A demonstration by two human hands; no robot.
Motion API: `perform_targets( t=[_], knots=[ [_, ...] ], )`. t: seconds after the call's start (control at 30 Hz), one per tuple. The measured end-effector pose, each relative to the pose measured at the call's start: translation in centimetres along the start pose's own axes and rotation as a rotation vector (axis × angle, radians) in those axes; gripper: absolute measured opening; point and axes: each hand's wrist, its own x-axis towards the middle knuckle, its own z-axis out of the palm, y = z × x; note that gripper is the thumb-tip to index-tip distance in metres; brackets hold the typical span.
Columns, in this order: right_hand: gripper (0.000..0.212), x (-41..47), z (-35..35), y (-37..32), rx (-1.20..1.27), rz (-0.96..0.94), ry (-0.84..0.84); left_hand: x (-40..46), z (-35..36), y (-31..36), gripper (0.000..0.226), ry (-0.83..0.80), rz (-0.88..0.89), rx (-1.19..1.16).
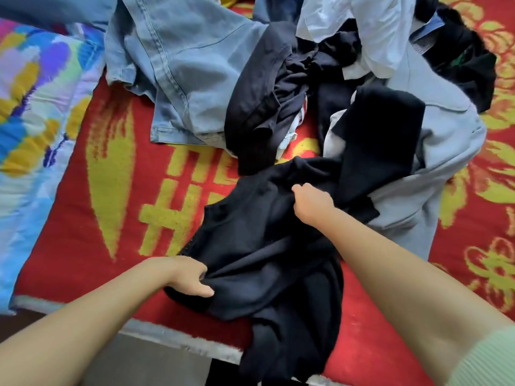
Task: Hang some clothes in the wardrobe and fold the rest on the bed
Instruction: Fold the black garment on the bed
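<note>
Gripping the dark garment [259, 246] at lower centre of the frame, the left hand [192, 280] pinches its near edge while the right hand [309, 201] bunches cloth farther up, likely pulling it clear of the pile [292, 87] on the bed [111, 207] for folding.

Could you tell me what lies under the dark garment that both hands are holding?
Around the dark garment the red and yellow blanket shows, so it lies on that. Its far end overlaps a grey garment. Anything else beneath is covered.
</note>
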Motion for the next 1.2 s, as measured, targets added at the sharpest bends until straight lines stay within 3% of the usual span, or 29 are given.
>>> perform_targets(
  t=[0.07, 0.17, 0.23, 0.33, 0.43, 0.53, 0.67, 0.77, 0.9, 1.0, 1.2],
  knots=[
    [0.035, 1.6, -0.1, -1.4, 0.02, -0.046, 0.11, 0.4, -0.2, -2.6, 0.043, 0.083, -0.029, -0.07],
    [0.052, 4.1, 0.3, -2.4, 0.016, -0.207, 0.167, 2.4, -1.5, -2.7, 0.022, 0.629, -0.052, -0.296],
    [0.061, 5.6, 0.7, -2.5, -0.11, -0.261, 0.164, 4.1, -2.5, -1.7, 0.036, 0.846, -0.163, -0.425],
    [0.06, 7.4, 1.1, -2.4, -0.176, -0.204, 0.142, 6.6, -3.1, -0.2, 0.06, 0.777, -0.325, -0.666],
    [0.048, 7.8, 1.1, -3.0, -0.223, -0.124, 0.067, 8.2, -2.5, 0.1, 0.043, 0.743, -0.361, -0.822],
    [0.033, 6.4, 0.7, -3.4, -0.145, -0.126, -0.003, 7.4, -1.9, -1.0, 0.019, 0.788, -0.281, -0.917],
    [0.015, 2.4, -2.8, -1.9, 0.168, -0.206, -0.011, 3.1, -1.4, -2.6, 0.023, 0.866, -0.153, -0.983],
    [0.02, -2.2, -7.4, -0.7, 0.248, -0.266, -0.053, -1.7, -1.9, -2.3, 0.028, 0.954, 0.001, -0.957],
    [0.02, -9.1, -13.9, 0.3, 0.238, -0.32, -0.173, -10.1, -4.1, -0.9, 0.017, 1.047, 0.202, -0.874],
    [0.012, -14.4, -18.9, 0.7, 0.374, -0.382, -0.113, -17.2, -6.0, 0.6, 0.009, 1.044, 0.313, -0.781],
    [0.027, -25.1, -26.7, 1.8, 0.507, -0.47, 0.187, -30.8, -6.3, 4.2, 0.01, 1.147, 0.42, -0.609]
  ],
)
